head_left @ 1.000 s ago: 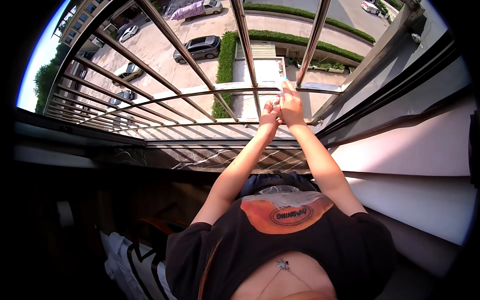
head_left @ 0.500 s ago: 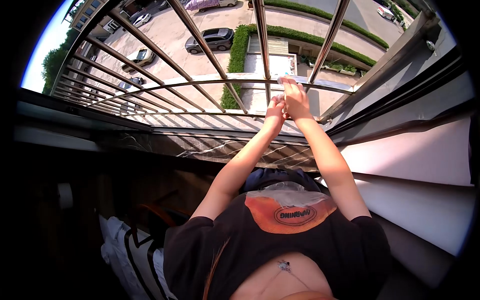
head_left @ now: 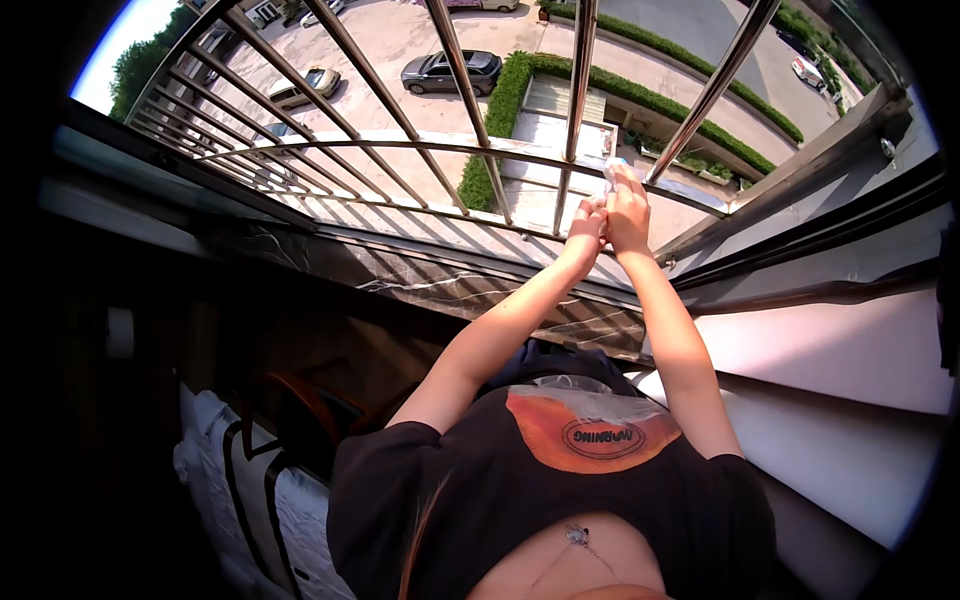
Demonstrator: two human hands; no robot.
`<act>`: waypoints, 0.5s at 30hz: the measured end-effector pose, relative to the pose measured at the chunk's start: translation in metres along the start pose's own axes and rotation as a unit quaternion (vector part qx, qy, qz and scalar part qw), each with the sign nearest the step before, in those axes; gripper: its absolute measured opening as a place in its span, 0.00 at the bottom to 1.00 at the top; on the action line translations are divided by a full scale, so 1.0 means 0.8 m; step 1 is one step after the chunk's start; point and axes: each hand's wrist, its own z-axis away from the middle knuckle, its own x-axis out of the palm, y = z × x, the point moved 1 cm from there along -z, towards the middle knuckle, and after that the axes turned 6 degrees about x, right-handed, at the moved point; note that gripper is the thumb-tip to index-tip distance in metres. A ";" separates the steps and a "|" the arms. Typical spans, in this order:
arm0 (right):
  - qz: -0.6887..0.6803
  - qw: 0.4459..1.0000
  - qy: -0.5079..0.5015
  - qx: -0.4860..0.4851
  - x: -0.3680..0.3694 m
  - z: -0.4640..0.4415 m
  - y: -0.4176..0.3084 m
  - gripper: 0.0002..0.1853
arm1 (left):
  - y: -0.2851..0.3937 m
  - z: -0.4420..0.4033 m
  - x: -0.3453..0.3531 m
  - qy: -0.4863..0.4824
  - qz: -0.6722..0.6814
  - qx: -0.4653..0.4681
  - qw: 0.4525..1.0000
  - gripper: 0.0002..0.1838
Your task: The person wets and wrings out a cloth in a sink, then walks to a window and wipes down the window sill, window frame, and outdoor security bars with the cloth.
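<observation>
Both my arms reach out through the window to the metal railing (head_left: 408, 141). My right hand (head_left: 629, 212) is closed at the horizontal rail, with a small white thing (head_left: 609, 172) with a hint of blue showing at its fingertips. It is too small to name. Just below and to the left, my left hand (head_left: 585, 236) has its fingers bent and pressed together against the right hand. Whatever it grips is hidden between the hands.
Upright bars (head_left: 582, 80) cross in front of me. A dark marble sill (head_left: 420, 285) runs below the railing, with a window frame (head_left: 790, 250) at right. Far below are a grey car (head_left: 450, 72) and hedges (head_left: 500, 125). A white bag-like thing (head_left: 215, 450) lies lower left.
The view has swung slightly, so the railing and hands appear further right. Both hands stay together at the rail, and the white thing shows a little more at the right fingertips.
</observation>
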 end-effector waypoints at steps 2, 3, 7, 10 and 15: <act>-0.039 0.999 -0.026 -0.014 0.013 -0.007 -0.024 0.18 | 0.019 0.006 -0.009 0.037 0.032 0.032 0.998 0.11; -0.064 0.997 -0.020 -0.031 0.030 -0.009 -0.028 0.17 | 0.017 -0.001 -0.027 0.034 0.029 0.054 0.998 0.12; -0.085 0.995 -0.044 0.019 0.041 -0.010 -0.051 0.20 | 0.058 0.019 -0.036 0.046 0.028 0.048 0.997 0.13; -0.032 0.997 -0.068 -0.005 0.032 -0.008 -0.049 0.23 | 0.048 0.019 -0.035 0.015 0.012 0.044 0.999 0.14; 0.120 0.986 -0.109 -0.031 0.016 -0.010 -0.038 0.28 | 0.017 0.001 -0.014 0.027 0.116 0.023 0.993 0.19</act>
